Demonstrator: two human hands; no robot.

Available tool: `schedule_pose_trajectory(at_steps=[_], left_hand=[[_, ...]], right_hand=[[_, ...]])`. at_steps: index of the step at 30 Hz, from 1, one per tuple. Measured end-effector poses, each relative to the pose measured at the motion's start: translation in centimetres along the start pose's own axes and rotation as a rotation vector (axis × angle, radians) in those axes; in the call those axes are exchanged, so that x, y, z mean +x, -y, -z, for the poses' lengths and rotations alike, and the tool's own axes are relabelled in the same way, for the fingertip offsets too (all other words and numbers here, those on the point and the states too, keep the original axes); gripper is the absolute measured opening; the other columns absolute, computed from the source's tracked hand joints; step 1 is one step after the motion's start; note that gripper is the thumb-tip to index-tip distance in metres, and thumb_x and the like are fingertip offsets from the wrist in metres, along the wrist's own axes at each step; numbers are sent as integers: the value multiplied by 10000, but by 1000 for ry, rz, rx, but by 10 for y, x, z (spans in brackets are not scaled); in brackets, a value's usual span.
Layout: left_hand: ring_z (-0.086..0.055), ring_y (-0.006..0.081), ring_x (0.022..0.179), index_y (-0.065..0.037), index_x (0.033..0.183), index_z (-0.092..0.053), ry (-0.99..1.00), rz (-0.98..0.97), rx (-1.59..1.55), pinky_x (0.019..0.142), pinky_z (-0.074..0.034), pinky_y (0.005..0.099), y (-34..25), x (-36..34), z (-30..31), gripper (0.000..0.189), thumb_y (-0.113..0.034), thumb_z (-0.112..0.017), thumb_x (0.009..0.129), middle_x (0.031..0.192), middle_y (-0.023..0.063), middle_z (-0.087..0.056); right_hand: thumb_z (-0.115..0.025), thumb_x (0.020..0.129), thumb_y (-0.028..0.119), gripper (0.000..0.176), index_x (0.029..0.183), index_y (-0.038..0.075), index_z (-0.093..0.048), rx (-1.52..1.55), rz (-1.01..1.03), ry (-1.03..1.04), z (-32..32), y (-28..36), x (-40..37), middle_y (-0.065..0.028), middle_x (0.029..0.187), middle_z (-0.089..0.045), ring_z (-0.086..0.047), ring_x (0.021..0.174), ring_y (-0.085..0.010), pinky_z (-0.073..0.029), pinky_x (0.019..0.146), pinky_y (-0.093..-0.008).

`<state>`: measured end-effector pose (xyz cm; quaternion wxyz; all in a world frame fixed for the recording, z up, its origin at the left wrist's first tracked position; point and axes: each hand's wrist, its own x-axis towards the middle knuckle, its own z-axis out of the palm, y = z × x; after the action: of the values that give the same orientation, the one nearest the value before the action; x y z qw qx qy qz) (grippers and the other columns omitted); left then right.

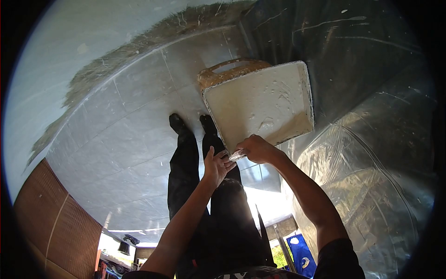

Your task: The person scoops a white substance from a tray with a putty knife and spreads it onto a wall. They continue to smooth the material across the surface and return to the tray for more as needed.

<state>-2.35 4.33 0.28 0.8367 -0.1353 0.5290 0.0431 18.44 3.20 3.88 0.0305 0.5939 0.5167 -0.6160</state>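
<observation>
A square tray (260,102) filled with thick off-white paint or plaster hangs over the tiled floor, and a brown handle (232,69) shows at its far side. My right hand (256,149) grips the tray's near edge, with a small shiny bit showing under its fingers. My left hand (217,165) is just beside it at the tray's near corner, fingers spread and holding nothing. Whether it touches the tray I cannot tell. Below the hands are my legs in black trousers (186,176) and black shoes (179,124).
Pale floor tiles (130,139) meet a rough, paint-streaked strip and a light wall (60,51) on the left. Crinkled plastic sheeting (371,162) covers the right side. A brown woven panel (46,218) stands at the lower left and a blue object (302,255) at the bottom.
</observation>
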Motion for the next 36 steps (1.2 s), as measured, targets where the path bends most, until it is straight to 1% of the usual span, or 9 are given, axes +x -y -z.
schedule_pose_trajectory(at_steps=[5,10,13,15,17,19,22,25,36], left_hand=[[-330,463,1436,126,1443,-332,-22,12,-42,1216,-212,531,-2,-2,-2,881,-640,-263,1013,1478,345,-403],[-313,474,1442,145,1484,-237,0,16,-70,1222,-207,528,-1,0,2,907,-633,-243,1018,1503,357,-354],[-272,474,1462,145,1501,-197,19,19,-59,1227,-192,526,-3,-3,0,907,-624,-234,1022,1521,370,-315],[-252,474,1471,145,1504,-189,18,26,-61,1230,-183,524,-4,-3,-1,906,-621,-232,1022,1527,377,-298],[-233,474,1479,145,1507,-181,17,36,-60,1232,-174,523,-5,-4,-1,905,-618,-230,1023,1534,383,-281],[-210,483,1483,145,1508,-176,13,41,-85,1235,-160,522,-5,-4,-2,908,-618,-236,1021,1539,395,-257],[-225,488,1475,130,1511,-197,3,46,-105,1229,-166,515,-3,-1,1,952,-668,-296,1000,1533,384,-290],[-191,499,1482,147,1510,-167,16,38,-92,1235,-155,530,-3,-3,0,915,-618,-257,1017,1545,401,-233],[-203,501,1478,142,1503,-191,6,35,-124,1226,-172,545,-1,-1,3,896,-609,-263,1021,1536,398,-256]], right_hand=[[-617,872,58,247,1085,111,-730,54,-27,28,1,7,1,-181,1001,-708,-663,1012,-371,-529,903,-440],[-612,907,102,230,1103,114,-733,-6,-13,62,8,18,1,-182,1032,-709,-661,1018,-378,-528,909,-435],[-607,898,102,246,1108,119,-735,58,-95,89,16,19,-1,-174,1053,-711,-662,1016,-370,-525,921,-433],[-610,867,79,283,1114,130,-737,50,-56,-40,21,8,-4,-160,1065,-714,-658,1039,-355,-519,939,-431],[-608,833,50,321,1112,136,-741,64,-88,-65,24,4,-7,-152,1065,-717,-653,1063,-332,-513,952,-430],[-585,820,25,345,1099,145,-747,-126,-117,-38,28,6,-11,-148,1049,-722,-650,1075,-319,-513,949,-421],[-568,798,6,370,1087,146,-752,-213,-61,-15,24,4,-18,-137,1025,-726,-656,1049,-304,-517,930,-416],[-560,775,-6,387,1075,144,-753,-204,-96,-91,25,-5,-18,-136,1005,-725,-661,1010,-314,-518,920,-420],[-550,765,-22,391,1064,130,-751,-230,-109,-184,17,-23,-24,-171,983,-717,-670,974,-342,-519,904,-446]])
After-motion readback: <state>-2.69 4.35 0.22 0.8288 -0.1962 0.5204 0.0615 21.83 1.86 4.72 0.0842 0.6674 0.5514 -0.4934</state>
